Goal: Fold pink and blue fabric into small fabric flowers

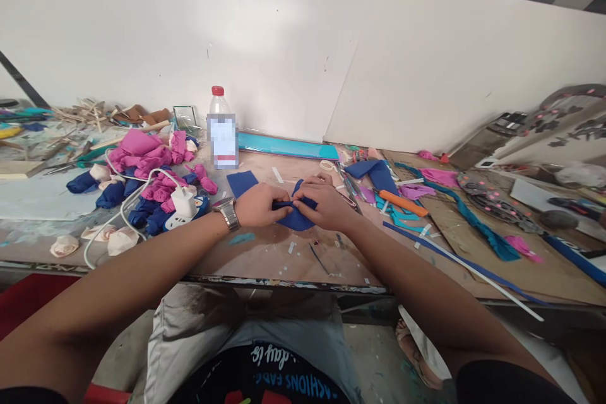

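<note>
Lap: nearest to the camera, grey cloth over my legs, below the edge of the table.
Cream roses: three small rolled flowers lie at the far left of the table, near a white cable.
Flower pile: many pink and dark blue rolled pieces lie in a heap, behind my left forearm.
Charger: a white plug block sits at the right edge of the heap, with its cable running to the left.
Bottle: a clear bottle with a red cap stands upright near the wall.
Watch: a metal watch is on my left wrist.
Blue square: a flat dark blue sheet lies just behind my left hand.
Left hand: my left hand has the fingers curled together, pinching the left end of the blue piece.
Blue piece: the blue piece is between both my hands, low over the middle of the table; I cannot tell if it touches the table.
Right hand: my right hand has the fingers closed on the same blue piece, touching my left fingers.
Teal sheet: a long teal sheet lies flat along the wall.
Orange cutter: an orange tool lies to the right of my hands, on blue and teal scraps.
Teal strip: a long wavy strip runs across the brown board at the right.
</note>
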`<state>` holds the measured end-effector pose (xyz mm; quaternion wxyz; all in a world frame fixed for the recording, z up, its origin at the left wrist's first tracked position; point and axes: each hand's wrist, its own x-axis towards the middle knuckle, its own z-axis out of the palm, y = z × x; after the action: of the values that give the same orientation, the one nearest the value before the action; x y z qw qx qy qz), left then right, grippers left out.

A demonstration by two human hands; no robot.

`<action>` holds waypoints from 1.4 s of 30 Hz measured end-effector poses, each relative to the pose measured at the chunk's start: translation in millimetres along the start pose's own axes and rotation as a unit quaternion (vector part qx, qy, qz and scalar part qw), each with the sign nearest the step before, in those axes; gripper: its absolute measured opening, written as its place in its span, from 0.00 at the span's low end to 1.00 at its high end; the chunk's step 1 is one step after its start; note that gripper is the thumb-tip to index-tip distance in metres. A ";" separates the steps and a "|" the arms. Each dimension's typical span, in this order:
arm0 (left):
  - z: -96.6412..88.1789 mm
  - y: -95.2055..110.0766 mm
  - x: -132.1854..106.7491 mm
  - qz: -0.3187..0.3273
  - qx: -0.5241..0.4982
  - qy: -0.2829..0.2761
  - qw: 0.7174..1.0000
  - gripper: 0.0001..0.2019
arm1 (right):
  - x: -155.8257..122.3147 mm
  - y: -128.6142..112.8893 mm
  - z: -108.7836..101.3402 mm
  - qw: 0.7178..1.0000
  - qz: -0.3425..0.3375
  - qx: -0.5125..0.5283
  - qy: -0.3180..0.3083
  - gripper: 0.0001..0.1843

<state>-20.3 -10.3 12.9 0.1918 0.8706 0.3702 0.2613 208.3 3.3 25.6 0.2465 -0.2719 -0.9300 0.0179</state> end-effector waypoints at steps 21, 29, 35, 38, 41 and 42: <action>-0.1 -4.5 2.1 -0.010 -0.034 -0.016 0.999 0.17 | -0.4 8.0 -0.4 1.000 0.014 0.003 -0.003 0.10; 0.0 -3.8 2.2 -0.022 -0.052 -0.038 0.998 0.15 | -2.3 9.7 2.6 1.000 -0.005 0.000 0.018 0.09; -1.6 -0.8 2.6 -0.055 -0.094 -0.037 0.993 0.11 | -3.6 15.5 6.3 0.999 -0.025 -0.009 0.045 0.11; -1.2 -0.7 3.2 -0.066 -0.124 -0.038 0.989 0.11 | -4.2 15.3 5.6 0.998 -0.038 -0.021 0.049 0.11; 0.3 -3.0 4.3 -0.077 -0.146 -0.030 0.986 0.18 | -4.7 14.2 4.4 0.997 -0.050 -0.041 0.047 0.11; 0.8 -4.1 4.6 -0.080 -0.153 -0.029 0.985 0.20 | -4.7 13.8 4.2 0.996 -0.052 -0.047 0.047 0.10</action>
<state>-19.3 -4.2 11.5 0.3537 0.8056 0.3887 0.2735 216.6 13.0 17.5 0.2776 -0.2346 -0.9302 -0.0517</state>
